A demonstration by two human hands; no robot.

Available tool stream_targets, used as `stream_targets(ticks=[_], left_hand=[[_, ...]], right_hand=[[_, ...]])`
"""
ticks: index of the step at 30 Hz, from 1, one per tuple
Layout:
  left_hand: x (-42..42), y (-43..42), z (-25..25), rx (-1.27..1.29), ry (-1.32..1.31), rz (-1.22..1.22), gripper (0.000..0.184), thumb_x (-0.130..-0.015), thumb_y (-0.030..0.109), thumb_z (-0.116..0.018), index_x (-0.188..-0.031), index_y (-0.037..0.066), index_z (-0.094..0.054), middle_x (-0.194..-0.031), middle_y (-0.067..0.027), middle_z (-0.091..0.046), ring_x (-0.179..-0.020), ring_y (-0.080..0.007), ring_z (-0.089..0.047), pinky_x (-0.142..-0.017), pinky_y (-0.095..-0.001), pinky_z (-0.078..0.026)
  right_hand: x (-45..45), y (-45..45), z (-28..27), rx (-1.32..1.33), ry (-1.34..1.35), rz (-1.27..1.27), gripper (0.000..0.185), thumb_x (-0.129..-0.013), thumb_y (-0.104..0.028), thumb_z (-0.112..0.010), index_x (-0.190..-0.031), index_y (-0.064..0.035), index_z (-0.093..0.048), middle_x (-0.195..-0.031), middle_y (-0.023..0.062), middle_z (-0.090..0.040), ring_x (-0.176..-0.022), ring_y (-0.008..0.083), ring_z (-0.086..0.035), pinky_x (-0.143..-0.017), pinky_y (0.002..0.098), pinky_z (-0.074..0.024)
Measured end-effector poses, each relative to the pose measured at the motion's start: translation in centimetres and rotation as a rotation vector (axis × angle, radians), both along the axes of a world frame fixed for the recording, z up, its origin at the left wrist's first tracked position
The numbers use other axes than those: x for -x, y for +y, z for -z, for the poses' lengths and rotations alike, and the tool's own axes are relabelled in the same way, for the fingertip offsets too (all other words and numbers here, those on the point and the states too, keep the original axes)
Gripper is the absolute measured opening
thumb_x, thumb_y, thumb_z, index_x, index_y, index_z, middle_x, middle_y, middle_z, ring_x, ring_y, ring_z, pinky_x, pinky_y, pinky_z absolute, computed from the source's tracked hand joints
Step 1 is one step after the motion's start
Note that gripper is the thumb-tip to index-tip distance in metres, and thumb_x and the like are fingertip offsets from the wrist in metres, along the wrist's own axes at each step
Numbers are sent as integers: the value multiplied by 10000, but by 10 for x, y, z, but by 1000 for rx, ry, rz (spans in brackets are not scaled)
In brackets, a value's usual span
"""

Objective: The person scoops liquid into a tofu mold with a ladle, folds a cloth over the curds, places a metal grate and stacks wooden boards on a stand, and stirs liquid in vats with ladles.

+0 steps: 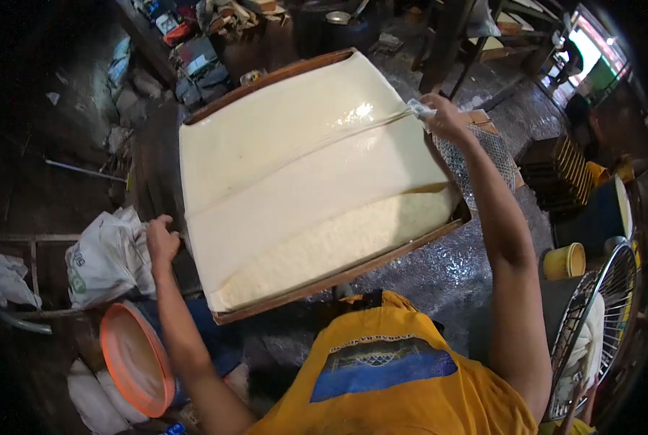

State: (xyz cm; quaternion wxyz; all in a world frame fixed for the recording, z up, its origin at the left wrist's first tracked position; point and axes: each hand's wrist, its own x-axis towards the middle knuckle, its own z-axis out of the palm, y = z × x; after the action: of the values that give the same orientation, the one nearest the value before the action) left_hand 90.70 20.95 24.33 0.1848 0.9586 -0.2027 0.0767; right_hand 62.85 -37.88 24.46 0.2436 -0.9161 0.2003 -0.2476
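Note:
A wide wooden frame (345, 279) stands in front of me, draped with a wet, cream-coloured cloth (295, 196). A ridge or fold crosses the cloth from left to right. Along the near side, a pale, crumbly curd-like mass (338, 235) lies uncovered. My right hand (447, 119) is closed on a gathered bit of the cloth at the frame's right side. At the left side, my left hand (163, 243) has its fingers curled close to the cloth's edge; what is inside them is hidden.
An orange-rimmed basin (135, 360) and a white sack (110, 257) stand at left. To the right are a wire mesh (472, 163), stacked slatted crates (562, 172), a yellow bucket (564, 261) and a metal fan guard (592, 326). The floor (440, 268) looks wet. A person (572, 61) is far back.

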Motion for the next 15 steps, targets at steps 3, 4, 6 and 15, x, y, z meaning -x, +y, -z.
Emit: stream_targets(ticks=[3, 4, 6, 15], left_hand=[[36, -19, -22, 63, -137, 61, 229, -697, 17, -649, -921, -11, -611, -965, -157, -591, -928, -335, -558, -829, -389, -442], [57, -21, -33, 124, -131, 127, 243, -677, 17, -669, -911, -18, -612, -964, -156, -586, -928, -331, -559, -827, -383, -443], [98, -17, -48, 179, -11, 240, 253, -647, 27, -699, -881, -29, -618, -951, -153, -578, -923, -325, -558, -825, -374, -444], [148, -21, -51, -184, -139, 463, 99, -705, 28, -616, -800, 5, -604, -830, -129, -574, -852, -308, -555, -756, -388, -452]], right_hand=[[18, 28, -14, 138, -32, 40, 318, -747, -72, -658, -1055, -46, -581, -1122, 160, -568, -1086, 310, -524, -905, 394, -432], [35, 50, -31, 136, -21, 23, 310, -747, -72, -657, -1047, -48, -585, -1134, 153, -563, -1089, 311, -522, -906, 395, -433], [67, 84, -52, 107, 25, -52, 287, -750, -64, -652, -1030, -47, -592, -1162, 143, -550, -1094, 314, -517, -914, 396, -430], [102, 98, -25, 73, -43, -230, 124, -773, 11, -550, -895, -11, -538, -977, 142, -553, -918, 317, -560, -765, 396, -468]])
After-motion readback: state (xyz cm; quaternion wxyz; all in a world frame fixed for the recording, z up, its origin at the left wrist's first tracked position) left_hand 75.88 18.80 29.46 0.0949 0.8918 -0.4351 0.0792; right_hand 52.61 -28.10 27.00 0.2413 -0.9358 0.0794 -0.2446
